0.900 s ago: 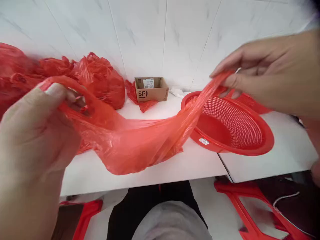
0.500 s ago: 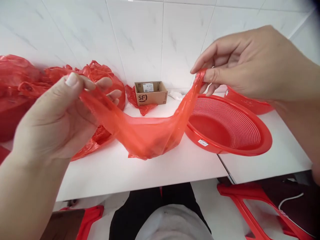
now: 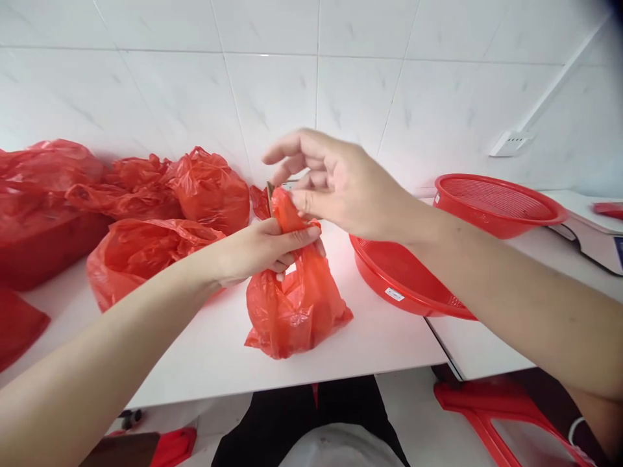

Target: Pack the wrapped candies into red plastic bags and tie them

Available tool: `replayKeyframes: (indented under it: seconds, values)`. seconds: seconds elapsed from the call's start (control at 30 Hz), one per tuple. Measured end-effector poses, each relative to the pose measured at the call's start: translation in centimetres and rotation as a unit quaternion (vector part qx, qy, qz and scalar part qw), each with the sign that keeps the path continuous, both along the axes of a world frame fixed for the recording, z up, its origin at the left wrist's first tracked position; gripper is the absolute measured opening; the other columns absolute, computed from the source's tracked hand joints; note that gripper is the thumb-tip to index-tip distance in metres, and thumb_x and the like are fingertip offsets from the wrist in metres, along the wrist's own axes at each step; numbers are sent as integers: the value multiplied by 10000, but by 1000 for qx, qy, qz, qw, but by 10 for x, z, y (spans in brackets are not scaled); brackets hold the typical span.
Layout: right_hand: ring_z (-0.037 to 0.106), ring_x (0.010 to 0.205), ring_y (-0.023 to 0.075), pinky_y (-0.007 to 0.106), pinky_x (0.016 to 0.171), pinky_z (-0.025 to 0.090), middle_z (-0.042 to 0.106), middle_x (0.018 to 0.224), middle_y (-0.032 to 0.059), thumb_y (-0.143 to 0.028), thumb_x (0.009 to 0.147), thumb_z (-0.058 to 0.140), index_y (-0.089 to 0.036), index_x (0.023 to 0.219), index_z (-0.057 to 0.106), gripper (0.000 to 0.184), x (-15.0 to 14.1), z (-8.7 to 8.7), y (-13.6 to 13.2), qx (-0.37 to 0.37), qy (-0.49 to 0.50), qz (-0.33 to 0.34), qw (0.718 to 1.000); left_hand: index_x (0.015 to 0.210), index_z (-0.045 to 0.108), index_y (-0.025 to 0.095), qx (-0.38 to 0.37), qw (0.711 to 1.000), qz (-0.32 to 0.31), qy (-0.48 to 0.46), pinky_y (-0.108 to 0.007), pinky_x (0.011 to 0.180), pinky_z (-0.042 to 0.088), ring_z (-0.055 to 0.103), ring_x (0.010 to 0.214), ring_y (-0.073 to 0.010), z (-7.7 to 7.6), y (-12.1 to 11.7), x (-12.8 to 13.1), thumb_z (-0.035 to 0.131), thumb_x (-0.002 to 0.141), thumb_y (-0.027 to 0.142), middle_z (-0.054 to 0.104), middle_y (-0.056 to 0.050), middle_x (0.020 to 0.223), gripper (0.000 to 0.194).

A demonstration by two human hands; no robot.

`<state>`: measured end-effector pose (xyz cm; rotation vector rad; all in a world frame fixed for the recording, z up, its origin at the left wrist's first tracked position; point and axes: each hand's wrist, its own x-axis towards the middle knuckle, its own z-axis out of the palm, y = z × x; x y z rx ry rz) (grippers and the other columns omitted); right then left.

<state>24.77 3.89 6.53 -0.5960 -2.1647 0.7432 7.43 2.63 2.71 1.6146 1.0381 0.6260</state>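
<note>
A red plastic bag (image 3: 302, 318) with a bulging lower part rests on the white table near its front edge. My left hand (image 3: 272, 250) is closed around its gathered handles, thumb on top. Just above, my right hand (image 3: 335, 185) has its fingers apart. Its thumb is beside the upper end of a handle; I cannot tell whether they touch. What the bag contains is hidden by the red plastic.
Several red bags (image 3: 209, 191) lie at the left and back, with an open red bag (image 3: 141, 253) nearer. To the right are a red basket (image 3: 389, 279) partly behind my forearm, another red basket (image 3: 496, 201) and a white device (image 3: 601, 243). A red stool (image 3: 477, 415) stands below.
My hands held the bag's handles stretched wide apart; now the handles are brought together in my left hand. The bag has come down onto the table, and my right hand has moved inward and opened.
</note>
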Motion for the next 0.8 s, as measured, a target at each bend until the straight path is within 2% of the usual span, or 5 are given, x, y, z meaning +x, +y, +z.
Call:
replayKeyframes:
  seconds: [0.17,0.3,0.5,0.67,0.8]
  values:
    - [663,851,138,304,753,545,661,934,15,-138,879,543,-195,1143,527,270,14,-37,11,-76,-30,3,997,678,604,153,-59,996,27,-61,-163,432,321,307,457,-47,-11,3,-7,534,909,465,383,35,562,394]
    - [648,852,135,311,763,522,657,879,-2,-117,853,542,-212,1155,503,319,13,-50,8,-79,-37,8,996,663,593,136,-79,990,22,-113,-148,402,274,252,430,-38,-18,7,-10,497,933,448,327,55,522,423]
    - [606,800,112,277,723,503,615,872,-15,-110,829,547,-223,1081,529,276,7,-55,2,-62,-32,-22,997,709,609,144,-52,992,21,-113,-178,477,405,384,434,-58,-22,6,-12,505,934,444,458,28,490,389]
    - [585,769,103,252,697,515,569,858,-16,-123,845,554,-225,1021,535,204,11,-45,-27,-101,30,2,994,770,662,168,-21,988,-3,-152,-221,526,462,506,502,-90,-21,5,-20,537,918,397,641,-34,635,300]
    - [623,900,138,281,781,524,620,956,14,-146,865,553,-220,993,567,148,13,-45,-34,-93,48,2,995,779,728,206,63,996,-28,-59,-263,631,520,616,694,-144,-17,0,-26,649,849,350,683,-37,766,179]
